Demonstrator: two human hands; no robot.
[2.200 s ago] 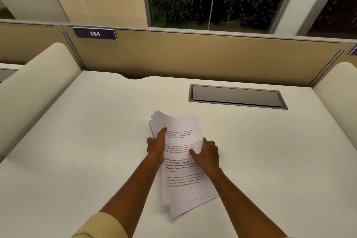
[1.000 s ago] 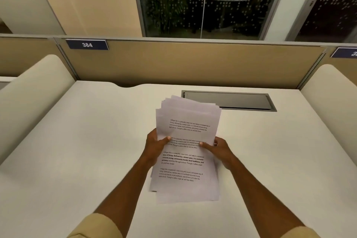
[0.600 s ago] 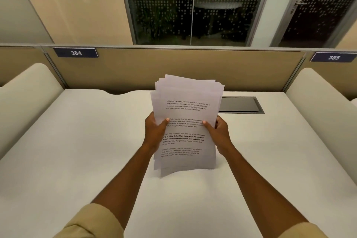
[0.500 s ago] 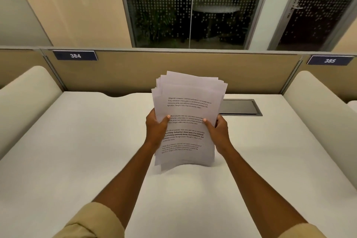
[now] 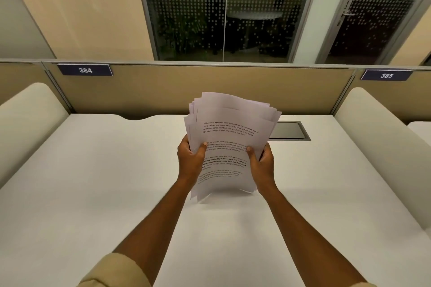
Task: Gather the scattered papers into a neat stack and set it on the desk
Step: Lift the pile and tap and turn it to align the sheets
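Several white printed sheets form one uneven bundle of papers (image 5: 229, 128), held nearly upright above the middle of the white desk (image 5: 93, 182). Its top edges are fanned and staggered, and its bottom edge hangs just above the desk surface. My left hand (image 5: 190, 162) grips the bundle's left edge, thumb on the front sheet. On the opposite edge, my right hand (image 5: 262, 164) holds it the same way. Black paragraphs of text face me.
A grey cable hatch (image 5: 291, 131) is set in the desk behind the papers to the right. A tan partition (image 5: 163, 91) with plates 384 and 385 closes the back. Padded cream dividers stand at the left (image 5: 25, 123) and right (image 5: 377, 144).
The papers lay flat under both hands; both hands have lifted them off the desk and tipped them upright. Over the last half second the bundle stayed at about the same height.
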